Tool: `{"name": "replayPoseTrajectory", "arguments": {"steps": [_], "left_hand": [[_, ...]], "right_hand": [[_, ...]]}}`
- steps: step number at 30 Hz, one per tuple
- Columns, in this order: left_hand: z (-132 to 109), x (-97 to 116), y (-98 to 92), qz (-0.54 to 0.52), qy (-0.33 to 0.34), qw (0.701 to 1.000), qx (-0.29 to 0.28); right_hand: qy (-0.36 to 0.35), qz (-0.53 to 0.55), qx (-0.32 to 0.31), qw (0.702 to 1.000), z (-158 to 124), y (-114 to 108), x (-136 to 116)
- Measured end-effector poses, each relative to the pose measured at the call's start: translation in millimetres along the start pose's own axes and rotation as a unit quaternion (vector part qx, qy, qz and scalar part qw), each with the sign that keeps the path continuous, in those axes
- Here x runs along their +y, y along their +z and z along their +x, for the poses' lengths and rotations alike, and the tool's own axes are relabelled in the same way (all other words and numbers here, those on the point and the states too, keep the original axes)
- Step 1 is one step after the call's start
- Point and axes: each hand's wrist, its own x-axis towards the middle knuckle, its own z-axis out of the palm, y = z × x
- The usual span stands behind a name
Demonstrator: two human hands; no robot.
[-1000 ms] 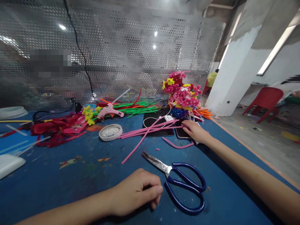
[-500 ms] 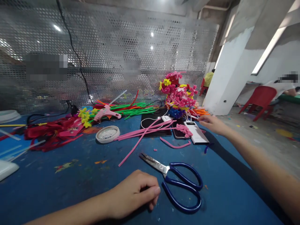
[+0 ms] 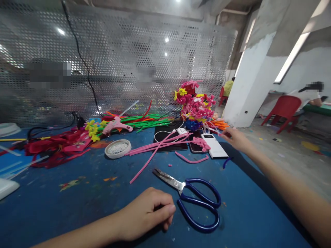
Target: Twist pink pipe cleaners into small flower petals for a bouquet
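My left hand (image 3: 148, 213) rests on the blue table (image 3: 77, 206) in a loose fist with nothing showing in it, just left of blue-handled scissors (image 3: 191, 203). My right hand (image 3: 234, 138) reaches out at the table's right side. Its fingertips are drawn together at the ends of orange pipe cleaners (image 3: 219, 124), and I cannot make out what they grip. Beside it lie a white power bank (image 3: 216, 147) and a small pink pipe-cleaner flower (image 3: 201, 143). Long pink pipe cleaners (image 3: 160, 146) fan out across the middle. A heap of bright finished flowers (image 3: 195, 103) stands behind.
A pink glue gun (image 3: 116, 125), green pipe cleaners (image 3: 150, 121), a white dish of beads (image 3: 117, 148) and red material (image 3: 57, 146) lie to the left. A perforated metal screen (image 3: 129, 62) backs the table. Right of the table's edge are a concrete floor, a pillar and a red chair (image 3: 289, 110).
My right hand left the pink flower on the phone and power bank, then moved right and back to the orange pipe cleaners. My left hand stayed put.
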Motion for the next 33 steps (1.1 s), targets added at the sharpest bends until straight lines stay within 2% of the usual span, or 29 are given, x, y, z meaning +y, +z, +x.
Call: {"name": "replayPoseTrajectory", "arguments": {"steps": [2, 4, 7, 11, 13, 19, 29, 31, 33], "left_hand": [[0, 0, 0.1, 0.000, -0.002, 1.000, -0.001], [0, 1, 0.1, 0.000, -0.001, 1.000, 0.000], [-1, 1, -0.3, 0.000, 0.000, 1.000, -0.001], [-1, 1, -1.0, 0.002, -0.007, 1.000, -0.007], [-1, 1, -1.1, 0.005, -0.006, 1.000, -0.002], [-1, 3, -0.7, 0.015, -0.001, 1.000, 0.002], [-1, 1, 0.6, 0.009, -0.008, 1.000, 0.010], [-1, 2, 0.3, 0.003, -0.008, 1.000, 0.010], [-2, 3, 0.0, -0.004, -0.009, 1.000, 0.009]], "right_hand": [[0.001, 0.027, -0.008, 1.000, -1, -5, -10], [-0.003, 0.058, -0.042, 0.997, -2, -11, -19], [0.005, 0.092, -0.122, 0.988, -8, -24, -24], [0.029, 0.104, -0.220, 0.969, -29, -36, -16], [0.032, 0.104, -0.229, 0.967, -42, -33, -11], [0.022, 0.093, -0.197, 0.976, -69, -16, -10], [0.010, 0.073, -0.199, 0.977, -72, -19, -21], [0.012, 0.071, -0.216, 0.974, -75, -23, -21], [0.013, 0.080, -0.271, 0.959, -81, -33, -20]]}}
